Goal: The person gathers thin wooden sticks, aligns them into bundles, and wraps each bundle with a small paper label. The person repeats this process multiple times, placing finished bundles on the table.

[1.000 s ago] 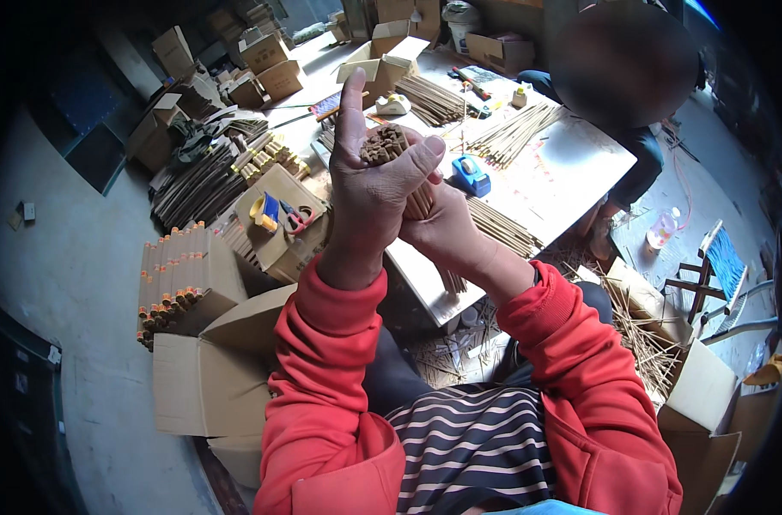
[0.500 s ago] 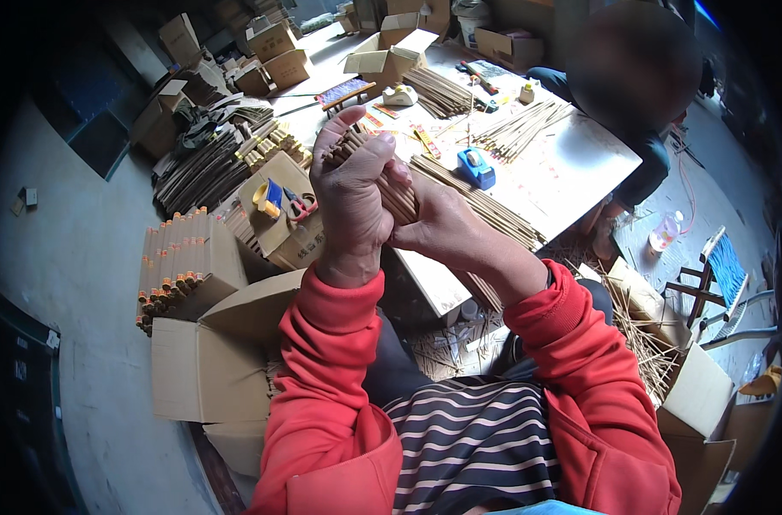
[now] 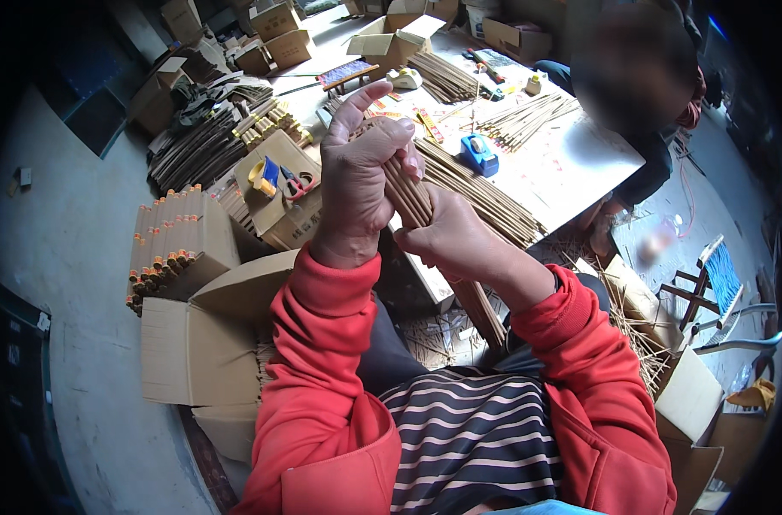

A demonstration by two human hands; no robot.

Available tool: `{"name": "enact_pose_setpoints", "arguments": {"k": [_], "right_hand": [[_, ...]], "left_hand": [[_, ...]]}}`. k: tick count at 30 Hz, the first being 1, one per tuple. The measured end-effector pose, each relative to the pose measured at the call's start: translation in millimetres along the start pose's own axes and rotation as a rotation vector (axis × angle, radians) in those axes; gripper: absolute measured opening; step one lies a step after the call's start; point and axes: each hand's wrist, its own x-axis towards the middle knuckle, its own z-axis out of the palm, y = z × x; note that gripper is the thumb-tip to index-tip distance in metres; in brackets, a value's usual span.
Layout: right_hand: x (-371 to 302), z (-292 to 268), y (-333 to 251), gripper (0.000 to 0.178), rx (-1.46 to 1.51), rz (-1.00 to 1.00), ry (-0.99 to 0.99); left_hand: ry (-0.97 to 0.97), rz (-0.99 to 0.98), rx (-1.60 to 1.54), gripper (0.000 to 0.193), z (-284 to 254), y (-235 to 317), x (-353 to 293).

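Observation:
A bundle of thin brown incense sticks slants between my hands, its lower end hanging down by my knees. My left hand is wrapped round the upper part, thumb across the sticks and index finger raised away from them. Lower on the bundle, my right hand grips it with closed fingers, close to the left palm but apart from it. My left palm hides part of the top end. Just beyond my right hand, more loose brown sticks lie in a row on the white table.
A blue tape dispenser stands on the table, with further stick piles behind. Left are a carton bearing tape and red scissors, banded bundles, and an open box. Another person sits at the right.
My right hand has slid down along the bundle, away from my left hand, showing more of the sticks between them. The lower end of the bundle hangs nearer to me.

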Motion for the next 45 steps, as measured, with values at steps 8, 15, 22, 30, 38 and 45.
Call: {"name": "enact_pose_setpoints", "arguments": {"k": [8, 15, 22, 30, 38, 45], "right_hand": [[-2.1, -6.6, -4.5, 0.024, 0.118, 0.0, -0.131], [-2.0, -7.0, -8.3, 0.025, 0.012, -0.104, 0.071], [0.7, -2.9, 7.6, 0.037, -0.043, -0.55, 0.193], [-16.1, 3.0, -13.5, 0.032, -0.183, -0.68, 0.389], [-53.3, -6.5, -44.2, 0.046, -0.085, -0.679, 0.094], [-94.1, -66.2, -55.5, 0.057, 0.334, -0.544, 0.207]], "left_hand": [[-0.118, -0.022, -0.028, 0.049, 2.5, 6.6, 0.4], [-0.167, 0.131, 0.032, 0.089, 13.2, 5.5, 1.5], [0.13, 0.172, 0.544, 0.045, 27.8, -21.4, -37.7], [0.172, 0.201, 0.383, 0.023, 58.1, -1.4, -44.9], [0.011, 0.295, 0.759, 0.016, 90.6, 50.9, -65.2], [-0.258, 0.054, 1.236, 0.024, 94.0, 66.0, -81.5]]}}
